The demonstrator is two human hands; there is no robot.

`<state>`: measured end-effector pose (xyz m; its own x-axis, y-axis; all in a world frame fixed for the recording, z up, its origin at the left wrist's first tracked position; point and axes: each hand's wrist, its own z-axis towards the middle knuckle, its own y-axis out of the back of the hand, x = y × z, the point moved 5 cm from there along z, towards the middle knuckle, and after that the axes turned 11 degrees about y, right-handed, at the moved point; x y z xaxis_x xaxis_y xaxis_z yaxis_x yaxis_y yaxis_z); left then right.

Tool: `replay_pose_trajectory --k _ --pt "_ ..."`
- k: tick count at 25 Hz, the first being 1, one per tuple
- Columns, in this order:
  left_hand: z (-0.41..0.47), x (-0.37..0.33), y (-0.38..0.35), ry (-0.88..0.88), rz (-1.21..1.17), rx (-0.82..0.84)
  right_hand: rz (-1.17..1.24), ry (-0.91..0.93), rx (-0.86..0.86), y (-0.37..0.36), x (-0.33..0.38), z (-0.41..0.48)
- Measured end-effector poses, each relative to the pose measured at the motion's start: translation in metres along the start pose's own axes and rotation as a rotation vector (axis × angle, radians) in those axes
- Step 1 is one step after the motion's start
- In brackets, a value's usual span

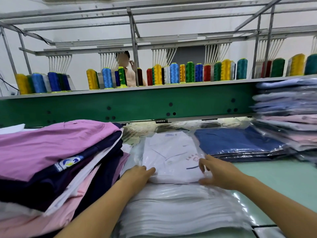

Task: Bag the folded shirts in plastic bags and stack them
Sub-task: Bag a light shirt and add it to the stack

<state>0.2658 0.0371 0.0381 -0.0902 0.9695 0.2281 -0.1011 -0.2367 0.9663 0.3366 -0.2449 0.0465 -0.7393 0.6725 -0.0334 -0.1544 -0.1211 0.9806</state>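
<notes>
Two hands on it, head view is all I've got

- white shirt (pixel 171 157) lies flat just ahead of both sets of fingertips, inside the clear bag (pixel 135 152), collar end far from me
- its long axis runs straight away from the fingers toward the green beam (pixel 137 103)
- left hand (pixel 139 174): fingers straight and pressed together, flat on the shirt's near-left corner, holding nothing
- right hand (pixel 217 174): fingers spread on top of the near-right corner, thumb low at the near edge; reads as a loose pinch on the bag film there
- can't tell whether the near hem is fully past the bag mouth; the film is too glossy
- empty bags (pixel 180 208) sit under my wrists, behind the fingers
- unbagged pile (pixel 60 152) is just left of the left fingers, touching the bag's side
- blue bagged stack (pixel 240 143) lies ahead and right of the right fingers, close by

My read: the shirt is seated and the next step is the transfer to a stack. The stack is on the right side, so the right hand is nearer and should lead, with the left only supporting. The film looks slippery, so I'd lift the package from under it rather than drag it
</notes>
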Motion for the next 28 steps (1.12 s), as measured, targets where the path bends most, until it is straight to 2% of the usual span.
replay_pose_trajectory --k 4,7,11,14,17,19,23,25,28 --pt "-0.003 0.003 0.003 0.025 -0.034 0.039 -0.02 0.069 0.009 -0.01 0.003 0.004" --pt "-0.007 0.008 0.011 0.078 -0.063 0.051 -0.086 0.065 -0.068 -0.01 0.004 0.007" --pt "-0.014 0.018 0.023 0.13 -0.062 0.08 0.04 0.004 -0.109 -0.004 -0.004 0.004" --pt "-0.027 0.018 0.015 0.102 -0.05 0.227 0.066 0.037 -0.024 -0.006 -0.004 0.001" --pt "-0.037 0.018 0.011 0.063 -0.036 0.339 0.14 0.123 0.138 -0.011 0.004 -0.005" --pt "-0.04 0.018 0.013 0.063 -0.02 0.416 0.254 0.141 0.217 -0.013 0.008 -0.009" --pt "-0.038 0.021 0.024 0.15 -0.066 0.634 0.585 0.053 0.301 -0.011 0.005 -0.015" --pt "-0.029 0.02 0.03 0.15 -0.126 0.638 0.681 -0.026 0.235 -0.011 0.001 -0.012" --pt "-0.015 0.016 0.03 0.164 -0.081 0.496 0.49 -0.123 0.089 -0.015 -0.01 0.004"
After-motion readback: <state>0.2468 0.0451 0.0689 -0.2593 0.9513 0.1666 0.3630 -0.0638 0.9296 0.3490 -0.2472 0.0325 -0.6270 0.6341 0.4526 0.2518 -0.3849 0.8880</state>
